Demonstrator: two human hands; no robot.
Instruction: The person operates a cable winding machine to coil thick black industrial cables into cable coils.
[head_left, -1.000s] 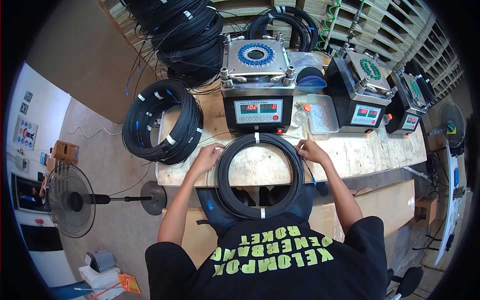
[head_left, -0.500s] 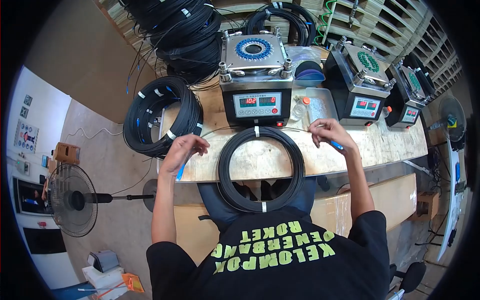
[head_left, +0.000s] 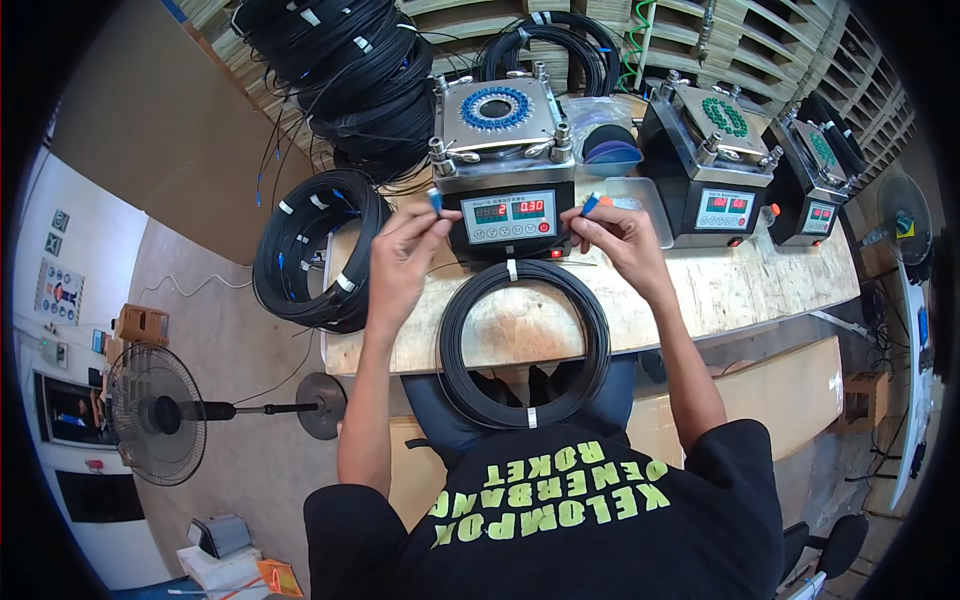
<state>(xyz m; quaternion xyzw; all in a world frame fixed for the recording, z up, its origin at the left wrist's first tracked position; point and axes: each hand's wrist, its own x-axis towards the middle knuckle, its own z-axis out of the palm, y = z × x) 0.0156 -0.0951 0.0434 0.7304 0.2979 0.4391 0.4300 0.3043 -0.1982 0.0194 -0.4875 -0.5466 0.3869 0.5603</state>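
My left hand (head_left: 403, 255) is closed on a blue fiber-optic connector (head_left: 435, 201) held upright, in front of the left side of the nearest polishing machine (head_left: 508, 180). In my right hand (head_left: 620, 242), fingers pinched, is a second blue connector (head_left: 590, 205), raised near that machine's right side. A coil of black cable (head_left: 458, 340), bound with white tape, rests across the table's front edge and my lap, between my forearms. Blue connectors sit in a ring in the machine's top plate (head_left: 460, 105), and its red display is lit.
More black coils stand on the left (head_left: 290, 290) and are piled behind (head_left: 350, 90). Two more machines (head_left: 715, 190) with green rings stand on the right of the wooden table (head_left: 690, 290). A clear tray (head_left: 640, 205) lies between machines. A floor fan (head_left: 160, 412) stands at left.
Both hands have risen and come closer together toward the nearest machine, with the blue connectors now pointing up. That machine's display has changed from 102 and 0 to 2 and 0.30.
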